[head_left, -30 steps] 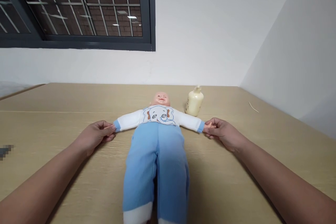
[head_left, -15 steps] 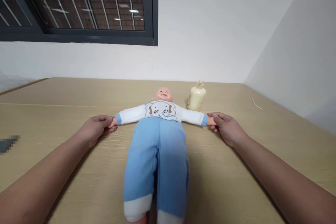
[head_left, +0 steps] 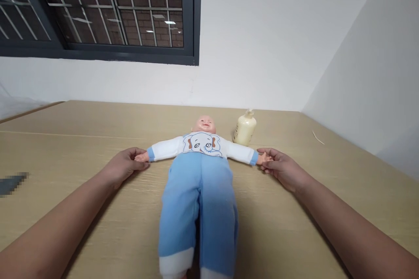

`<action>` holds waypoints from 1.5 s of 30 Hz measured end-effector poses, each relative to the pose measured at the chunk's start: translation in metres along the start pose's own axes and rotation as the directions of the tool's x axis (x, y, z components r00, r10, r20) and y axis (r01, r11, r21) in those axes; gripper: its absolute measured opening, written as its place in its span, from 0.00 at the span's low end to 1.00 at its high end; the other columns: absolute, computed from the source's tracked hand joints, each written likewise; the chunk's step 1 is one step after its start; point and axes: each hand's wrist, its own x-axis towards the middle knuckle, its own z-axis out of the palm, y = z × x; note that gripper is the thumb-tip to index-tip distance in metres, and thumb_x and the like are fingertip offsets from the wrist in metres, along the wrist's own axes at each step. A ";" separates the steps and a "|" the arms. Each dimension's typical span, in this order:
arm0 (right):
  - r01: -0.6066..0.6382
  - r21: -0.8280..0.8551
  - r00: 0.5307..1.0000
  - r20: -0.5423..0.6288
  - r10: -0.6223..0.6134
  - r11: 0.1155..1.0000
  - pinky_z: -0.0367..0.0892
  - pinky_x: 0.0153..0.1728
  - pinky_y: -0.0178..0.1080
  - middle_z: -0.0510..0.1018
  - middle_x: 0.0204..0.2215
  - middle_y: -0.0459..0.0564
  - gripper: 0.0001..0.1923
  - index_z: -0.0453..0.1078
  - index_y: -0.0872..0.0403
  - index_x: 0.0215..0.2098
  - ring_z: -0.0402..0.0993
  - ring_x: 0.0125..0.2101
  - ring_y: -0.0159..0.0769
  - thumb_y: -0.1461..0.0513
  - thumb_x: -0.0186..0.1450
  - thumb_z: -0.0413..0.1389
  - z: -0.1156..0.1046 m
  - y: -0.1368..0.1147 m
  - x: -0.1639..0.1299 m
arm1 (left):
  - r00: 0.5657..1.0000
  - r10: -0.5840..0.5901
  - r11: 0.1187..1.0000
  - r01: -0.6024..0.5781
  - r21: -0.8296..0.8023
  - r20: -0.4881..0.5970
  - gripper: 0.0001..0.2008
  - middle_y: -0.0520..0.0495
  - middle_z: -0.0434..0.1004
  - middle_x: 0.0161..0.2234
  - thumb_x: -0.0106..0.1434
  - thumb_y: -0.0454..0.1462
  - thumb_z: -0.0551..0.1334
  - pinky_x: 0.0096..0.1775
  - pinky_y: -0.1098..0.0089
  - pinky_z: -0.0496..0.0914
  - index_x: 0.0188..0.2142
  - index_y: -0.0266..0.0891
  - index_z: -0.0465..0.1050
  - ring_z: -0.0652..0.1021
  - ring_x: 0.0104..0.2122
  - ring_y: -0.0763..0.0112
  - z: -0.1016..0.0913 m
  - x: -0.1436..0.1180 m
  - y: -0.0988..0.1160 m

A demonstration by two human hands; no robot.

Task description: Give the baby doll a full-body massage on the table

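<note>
A baby doll (head_left: 200, 183) lies on its back on the wooden table, head toward the wall and feet toward me. It wears blue trousers with white cuffs and a white top with an elephant picture, and both its arms stretch out sideways. At the left, my left hand (head_left: 126, 165) is closed around the doll's hand, the thumb below it. On the other side my right hand (head_left: 281, 168) holds the doll's other hand, whose small fingers show above my thumb. The doll's feet are mostly cut off by the bottom edge.
A cream-coloured pump bottle (head_left: 245, 130) stands beside the doll's head, to the right. A thin pale strip (head_left: 318, 137) lies on the table (head_left: 304, 235) farther right. A blurred-out dark object (head_left: 13, 184) is at the left edge. Behind are a white wall and a barred window (head_left: 124, 8).
My thumbs have shifted lower on the doll's hands, so more of the doll's hands shows. The doll's arms stay stretched out. The whole view has tilted slightly upward.
</note>
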 end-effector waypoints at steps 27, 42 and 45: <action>0.032 0.085 0.998 -0.052 -0.027 0.996 0.60 0.26 0.36 0.75 0.28 0.51 0.14 0.75 0.56 0.33 0.66 0.27 0.33 0.59 0.51 0.70 -0.004 0.006 0.006 | 0.999 0.037 0.971 -0.031 -0.237 0.020 0.18 0.43 0.80 0.33 0.47 0.38 0.72 0.29 0.75 0.71 0.38 0.35 0.76 0.77 0.29 0.72 0.000 0.006 -0.005; 0.098 0.037 0.993 -0.069 -0.095 0.995 0.68 0.31 0.36 0.79 0.34 0.49 0.23 0.76 0.52 0.40 0.73 0.31 0.35 0.60 0.48 0.75 -0.007 0.009 0.008 | 0.967 0.184 0.965 -0.144 0.218 -0.177 0.21 0.46 0.77 0.28 0.55 0.52 0.67 0.23 0.72 0.59 0.35 0.35 0.76 0.70 0.22 0.71 0.007 -0.002 0.001; 0.108 0.024 0.992 -0.068 -0.106 0.994 0.68 0.30 0.35 0.79 0.32 0.48 0.22 0.76 0.52 0.40 0.72 0.30 0.34 0.58 0.49 0.75 -0.006 0.008 0.007 | 0.937 0.269 0.920 -0.181 0.348 -0.224 0.22 0.46 0.77 0.27 0.56 0.55 0.66 0.25 0.71 0.60 0.31 0.36 0.76 0.71 0.25 0.69 0.004 -0.003 0.002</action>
